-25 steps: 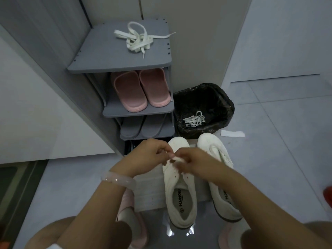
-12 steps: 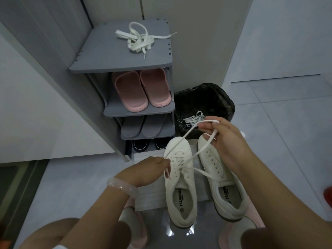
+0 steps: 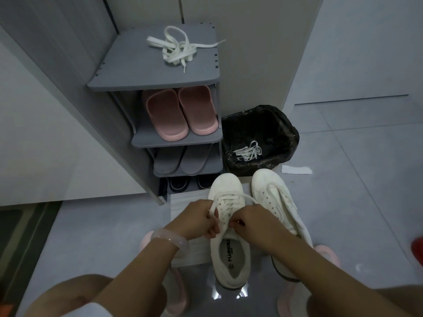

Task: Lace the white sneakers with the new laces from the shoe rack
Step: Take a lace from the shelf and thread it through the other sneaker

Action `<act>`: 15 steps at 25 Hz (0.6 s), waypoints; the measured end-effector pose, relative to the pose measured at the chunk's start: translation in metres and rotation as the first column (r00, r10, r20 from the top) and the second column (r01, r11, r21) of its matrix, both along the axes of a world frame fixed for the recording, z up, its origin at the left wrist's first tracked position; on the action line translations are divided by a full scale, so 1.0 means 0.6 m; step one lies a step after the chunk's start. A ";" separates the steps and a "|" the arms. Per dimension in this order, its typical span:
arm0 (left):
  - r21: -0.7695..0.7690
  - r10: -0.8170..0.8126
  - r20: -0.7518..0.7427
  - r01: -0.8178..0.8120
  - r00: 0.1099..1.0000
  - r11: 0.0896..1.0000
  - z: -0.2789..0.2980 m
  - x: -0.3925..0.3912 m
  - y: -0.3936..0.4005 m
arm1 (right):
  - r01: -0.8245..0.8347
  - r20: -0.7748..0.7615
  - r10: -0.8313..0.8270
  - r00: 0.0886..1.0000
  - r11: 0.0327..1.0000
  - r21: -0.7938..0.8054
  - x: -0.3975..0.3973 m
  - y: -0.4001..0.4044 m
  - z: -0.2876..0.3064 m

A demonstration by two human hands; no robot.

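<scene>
- The left hand (image 3: 198,219) and right hand (image 3: 253,221) meet over the upper eyelets of the left sneaker (image 3: 229,227), each pinching a run of the lace (image 3: 248,199) in curled fingers.
- To do this step well, I judge the two ends should be pulled evenly, kept flat and untwisted, and each crossing snugged before threading on.
- That sneaker stands on a pale mat (image 3: 183,203) on the floor, long axis running away from the person, toe toward the shoe rack (image 3: 160,76).
- The right sneaker (image 3: 274,202) lies just beside it, roughly parallel, eyelets mostly bare.
- Spare laces (image 3: 180,50) rest on the rack's top shelf.
</scene>
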State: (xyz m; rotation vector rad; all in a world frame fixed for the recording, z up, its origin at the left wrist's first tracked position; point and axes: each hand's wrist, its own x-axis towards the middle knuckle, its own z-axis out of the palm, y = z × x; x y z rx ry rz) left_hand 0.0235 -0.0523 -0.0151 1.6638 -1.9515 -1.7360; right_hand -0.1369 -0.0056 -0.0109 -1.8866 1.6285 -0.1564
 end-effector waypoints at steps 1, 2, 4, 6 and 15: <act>-0.033 0.002 0.010 -0.002 1.000 0.999 -0.003 0.001 0.000 | 0.011 0.000 -0.011 1.000 1.000 -0.009 0.001 -0.001 -0.003; -0.060 0.002 0.017 -0.001 1.000 0.998 -0.003 0.002 -0.001 | 0.006 -0.002 -0.006 1.000 1.000 -0.012 0.003 0.000 -0.005; -0.102 -0.012 0.036 0.015 0.999 0.995 -0.004 0.000 -0.003 | -0.021 -0.009 0.021 1.000 1.000 -0.001 0.008 0.003 -0.008; -0.122 -0.022 0.045 0.027 0.999 0.992 -0.004 -0.004 -0.001 | -0.044 -0.023 0.044 0.999 0.998 0.035 0.009 0.007 -0.008; -0.193 0.148 0.046 -0.136 0.988 0.972 -0.027 -0.007 0.016 | 0.220 0.175 -0.228 0.958 0.973 0.066 0.016 0.013 -0.029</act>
